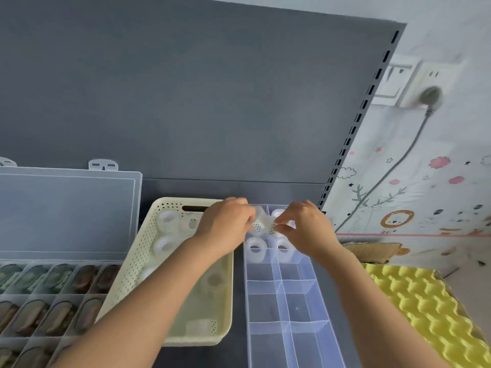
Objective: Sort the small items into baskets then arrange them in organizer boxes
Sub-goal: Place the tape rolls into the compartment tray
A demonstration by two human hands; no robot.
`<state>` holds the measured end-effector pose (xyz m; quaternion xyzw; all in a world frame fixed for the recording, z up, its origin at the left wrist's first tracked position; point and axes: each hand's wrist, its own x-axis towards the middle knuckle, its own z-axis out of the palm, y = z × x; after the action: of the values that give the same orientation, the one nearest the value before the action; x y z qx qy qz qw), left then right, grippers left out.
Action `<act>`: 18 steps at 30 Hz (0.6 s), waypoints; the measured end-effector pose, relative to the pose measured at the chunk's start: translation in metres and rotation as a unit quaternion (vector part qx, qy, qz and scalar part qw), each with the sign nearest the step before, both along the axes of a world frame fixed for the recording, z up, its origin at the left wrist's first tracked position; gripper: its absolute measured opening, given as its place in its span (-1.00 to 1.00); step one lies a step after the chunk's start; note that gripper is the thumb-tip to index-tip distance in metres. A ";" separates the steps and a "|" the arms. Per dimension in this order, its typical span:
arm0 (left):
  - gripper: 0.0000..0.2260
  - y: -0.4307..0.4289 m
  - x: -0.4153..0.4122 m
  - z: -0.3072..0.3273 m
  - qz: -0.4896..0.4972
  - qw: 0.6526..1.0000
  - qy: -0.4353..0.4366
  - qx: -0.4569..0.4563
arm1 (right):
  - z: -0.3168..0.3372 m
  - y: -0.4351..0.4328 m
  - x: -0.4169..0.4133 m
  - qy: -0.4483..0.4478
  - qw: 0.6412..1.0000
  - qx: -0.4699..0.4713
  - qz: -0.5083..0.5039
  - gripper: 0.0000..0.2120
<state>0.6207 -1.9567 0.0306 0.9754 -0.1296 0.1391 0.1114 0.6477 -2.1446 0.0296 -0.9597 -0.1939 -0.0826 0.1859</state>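
Clear tape rolls (166,219) lie in the cream basket (148,248), and more rolls (255,249) fill the organizer box's (305,309) far compartments. The curled fingers of my left hand (225,224) and right hand (305,227) pinch held rolls (259,225) above that box.

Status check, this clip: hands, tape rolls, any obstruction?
Left hand, right hand both pinching tape rolls over organizer far end. Other rolls slotted beneath; more in basket. Near compartments unobstructed.
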 end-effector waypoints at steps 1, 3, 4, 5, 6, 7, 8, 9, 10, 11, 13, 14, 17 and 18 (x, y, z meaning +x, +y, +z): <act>-0.96 -0.005 0.002 -0.001 -0.012 0.999 0.009 0.036 | -0.002 -0.007 -0.002 0.007 1.000 -0.013 -0.002 -0.87; -0.91 -0.014 0.004 -0.003 -0.025 0.995 0.029 0.094 | -0.007 -0.016 -0.004 0.011 0.999 -0.038 -0.007 -0.87; -0.89 -0.017 0.005 -0.004 -0.028 0.992 0.036 0.117 | -0.010 -0.018 -0.004 0.009 0.999 -0.047 -0.009 -0.87; -0.86 -0.020 0.006 -0.006 -0.030 0.989 0.041 0.139 | -0.012 -0.020 -0.004 0.008 0.998 -0.054 -0.011 -0.86; -0.84 -0.023 0.007 -0.008 -0.032 0.986 0.047 0.159 | -0.013 -0.022 -0.004 0.008 0.998 -0.059 -0.012 -0.86; -0.82 -0.024 0.008 -0.009 -0.033 0.983 0.054 0.175 | -0.014 -0.023 -0.004 0.010 0.998 -0.064 -0.014 -0.86; -0.81 -0.025 0.009 -0.010 -0.032 0.980 0.062 0.184 | -0.015 -0.025 -0.003 0.013 0.998 -0.068 -0.015 -0.85; -0.80 -0.026 0.010 -0.011 -0.030 0.979 0.068 0.187 | -0.016 -0.026 -0.003 0.015 0.997 -0.071 -0.016 -0.85; -0.80 -0.026 0.012 -0.012 -0.027 0.979 0.071 0.189 | -0.017 -0.026 -0.002 0.017 0.997 -0.076 -0.016 -0.85; -0.81 -0.026 0.013 -0.011 -0.023 0.979 0.073 0.190 | -0.018 -0.026 -0.002 0.018 0.996 -0.081 -0.016 -0.85; -0.81 -0.026 0.014 -0.013 -0.016 0.978 0.080 0.193 | -0.020 -0.024 -0.002 0.024 0.996 -0.086 -0.016 -0.85; -0.81 -0.026 0.014 -0.014 -0.014 0.977 0.090 0.193 | -0.022 -0.022 -0.002 0.029 0.996 -0.087 -0.017 -0.85; -0.86 -0.024 0.015 -0.019 -0.014 0.978 0.121 0.167 | -0.025 -0.018 0.000 0.049 0.994 -0.096 -0.019 -0.89; -0.86 -0.023 0.016 -0.021 -0.020 0.980 0.124 0.157 | -0.025 -0.017 0.001 0.058 0.993 -0.105 -0.015 -0.91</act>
<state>0.6369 -1.9800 0.0098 0.9876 -0.1548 -0.0070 -0.0255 0.6484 -2.1616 0.0044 -0.9799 -0.1758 -0.0086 0.0937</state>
